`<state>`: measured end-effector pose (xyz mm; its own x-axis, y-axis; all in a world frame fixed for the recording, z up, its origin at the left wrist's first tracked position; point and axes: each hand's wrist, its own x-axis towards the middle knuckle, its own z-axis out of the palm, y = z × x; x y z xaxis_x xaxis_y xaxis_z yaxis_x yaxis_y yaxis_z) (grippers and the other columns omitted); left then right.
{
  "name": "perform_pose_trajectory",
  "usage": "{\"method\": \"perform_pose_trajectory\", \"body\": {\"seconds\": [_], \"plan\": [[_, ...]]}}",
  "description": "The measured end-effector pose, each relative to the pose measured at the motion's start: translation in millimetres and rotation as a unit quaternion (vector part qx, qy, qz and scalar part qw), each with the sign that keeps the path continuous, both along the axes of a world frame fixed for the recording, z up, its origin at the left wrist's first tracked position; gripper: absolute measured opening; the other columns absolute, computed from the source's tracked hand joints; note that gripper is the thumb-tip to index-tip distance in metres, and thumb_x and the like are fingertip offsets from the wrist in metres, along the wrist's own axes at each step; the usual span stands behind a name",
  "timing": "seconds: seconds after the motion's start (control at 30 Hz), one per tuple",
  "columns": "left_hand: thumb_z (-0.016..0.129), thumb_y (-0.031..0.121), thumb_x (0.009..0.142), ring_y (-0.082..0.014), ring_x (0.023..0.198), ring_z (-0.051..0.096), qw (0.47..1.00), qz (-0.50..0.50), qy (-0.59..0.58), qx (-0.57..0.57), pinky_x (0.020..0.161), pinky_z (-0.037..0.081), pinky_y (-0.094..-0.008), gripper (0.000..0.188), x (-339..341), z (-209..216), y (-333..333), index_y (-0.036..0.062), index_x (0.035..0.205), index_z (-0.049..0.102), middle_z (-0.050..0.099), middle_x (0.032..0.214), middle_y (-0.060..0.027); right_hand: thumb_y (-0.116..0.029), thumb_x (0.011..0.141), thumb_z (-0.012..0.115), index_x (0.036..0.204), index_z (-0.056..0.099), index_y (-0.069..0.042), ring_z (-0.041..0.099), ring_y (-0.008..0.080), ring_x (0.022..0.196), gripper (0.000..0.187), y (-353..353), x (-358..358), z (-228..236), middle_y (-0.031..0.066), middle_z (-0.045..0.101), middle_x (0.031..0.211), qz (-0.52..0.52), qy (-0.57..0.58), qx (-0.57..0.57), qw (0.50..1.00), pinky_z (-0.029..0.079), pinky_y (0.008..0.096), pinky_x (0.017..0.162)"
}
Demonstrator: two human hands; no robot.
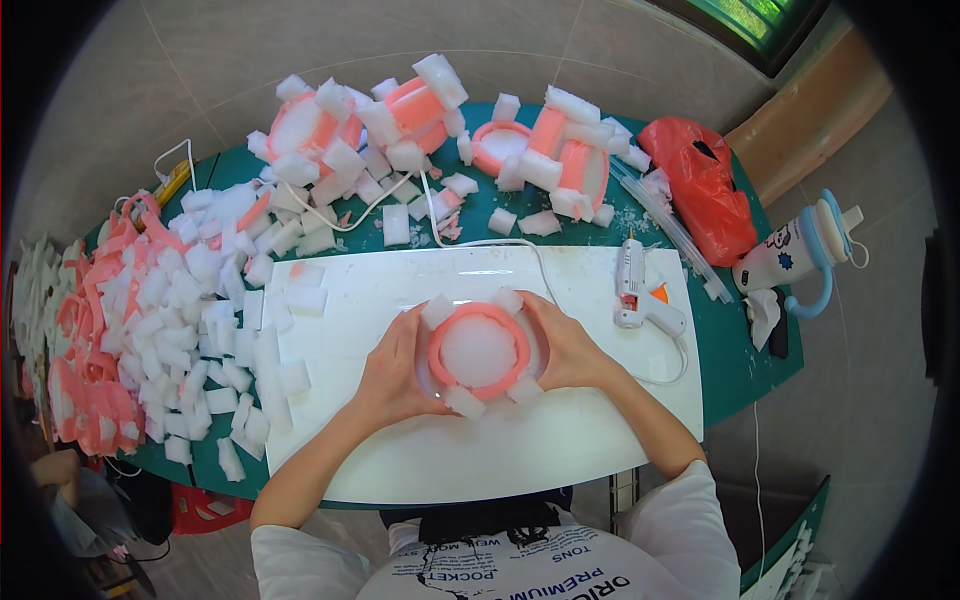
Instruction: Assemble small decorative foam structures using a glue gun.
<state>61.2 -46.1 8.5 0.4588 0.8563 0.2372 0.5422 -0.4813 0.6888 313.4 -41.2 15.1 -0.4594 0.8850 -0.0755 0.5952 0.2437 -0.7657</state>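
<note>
A round foam piece (480, 346) with a pink ring and a white middle is held over the white board (350, 450). Small white foam blocks (464, 402) stick out around its rim, two on the far side and two on the near side. My left hand (392, 364) curves around the piece's left side. From the right, my right hand (566, 350) curves around it the same way. Fingers of both hands are partly hidden beneath the piece. A white hot glue gun (632, 290) with an orange part lies to the right of my right hand.
White foam blocks (160, 335) and pink foam strips (85, 390) pile up at left. Assembled pink-and-white foam pieces (410, 105) line the table's far side. Clear glue sticks (675, 225), a red plastic bag (700, 190) and a tumbler (790, 250) stand right. A white cord (500, 242) crosses behind.
</note>
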Motion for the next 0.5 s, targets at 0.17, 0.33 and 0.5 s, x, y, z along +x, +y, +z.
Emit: {"method": "perform_pose_trajectory", "body": {"seconds": [0.17,0.33,0.5], "plan": [[0.087,0.038,0.038,-0.0352,0.101,0.051,1.0,-0.001,-0.004,0.008,0.081,0.047,-0.0402,0.114,-1.6,-0.8,0.3,0.0036,0.129,0.028,0.045,0.114,-0.0195,-0.036,0.045,0.083,0.134,0.024,-0.007,0.03,0.041,0.125,0.111,-0.3,1.0,-2.0,0.021,0.037,0.13,0.001,0.007,-0.02,1.0,0.032,0.0419,0.1],[0.087,0.039,0.038,-0.0358,0.103,0.051,1.0,-0.001,-0.009,-0.004,0.083,0.046,-0.0405,0.114,-1.4,3.0,-0.8,0.0031,0.13,0.028,0.045,0.116,-0.0205,-0.034,0.044,0.084,0.135,0.022,-0.007,0.029,0.0422,0.125,0.113,-2.6,3.9,-4.0,0.0215,0.039,0.129,0.003,0.001,0.005,1.0,0.032,0.0427,0.1],[0.087,0.039,0.04,-0.0362,0.108,0.048,0.999,-0.014,0.023,-0.018,0.087,0.044,-0.04,0.116,-2.5,3.0,-0.2,-0.0013,0.129,0.025,0.042,0.121,-0.0215,-0.03,0.044,0.083,0.134,0.023,-0.007,0.032,0.0411,0.124,0.111,-0.8,0.9,3.4,0.022,0.04,0.128,0.016,-0.001,0.003,1.0,0.034,0.0415,0.099]]}}
